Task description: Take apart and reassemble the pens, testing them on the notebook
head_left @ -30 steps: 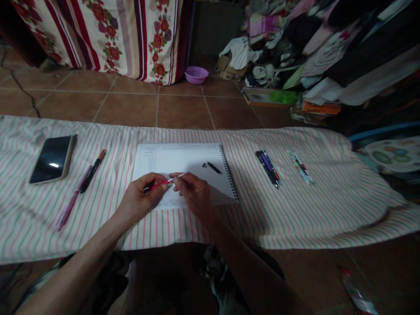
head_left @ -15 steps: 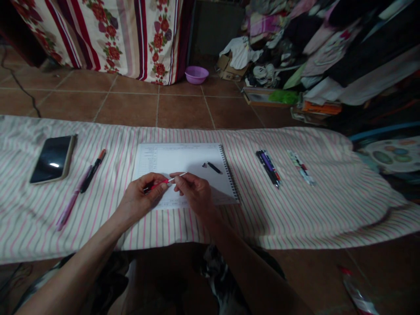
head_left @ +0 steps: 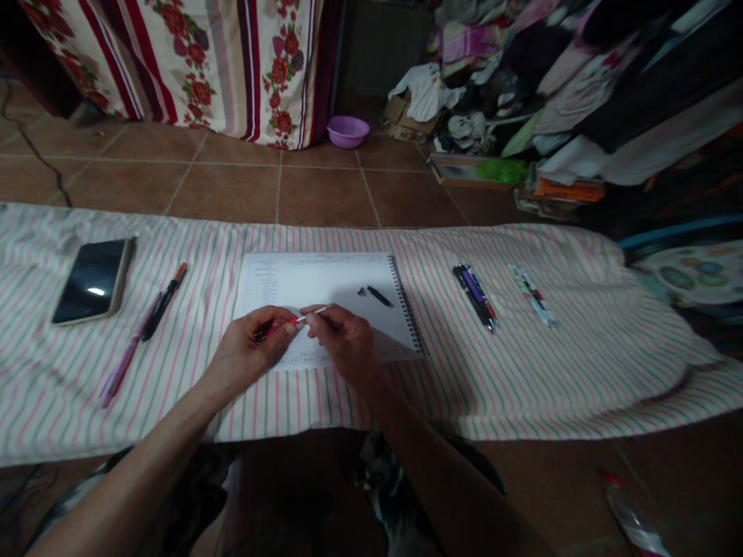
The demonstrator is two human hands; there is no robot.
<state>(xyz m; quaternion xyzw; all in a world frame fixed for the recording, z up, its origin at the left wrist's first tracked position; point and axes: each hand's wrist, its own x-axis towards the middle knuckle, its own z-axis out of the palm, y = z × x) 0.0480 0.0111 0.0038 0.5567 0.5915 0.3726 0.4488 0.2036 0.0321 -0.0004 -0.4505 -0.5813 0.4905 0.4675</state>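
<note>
Over the spiral notebook (head_left: 325,271), my left hand (head_left: 247,340) is closed on a red pen part (head_left: 279,325), partly hidden by the fingers. From its right end runs a thin white pen refill (head_left: 316,312), which the thumb and fingers of my right hand (head_left: 351,340) pinch. Whether the refill is still inside the red part, I cannot tell exactly. On the page, beyond my right hand, lie a short black pen piece (head_left: 380,295) and a tiny dark piece (head_left: 362,292).
A striped cloth (head_left: 348,402) covers the surface. To the left are a phone (head_left: 93,280), a black pen with an orange end (head_left: 165,302) and a purple pen (head_left: 128,356). At right lie several pens (head_left: 474,298) and some white slim pens (head_left: 532,297).
Both hands stay in nearly the same place. The right fingers have shifted very slightly on the white refill.
</note>
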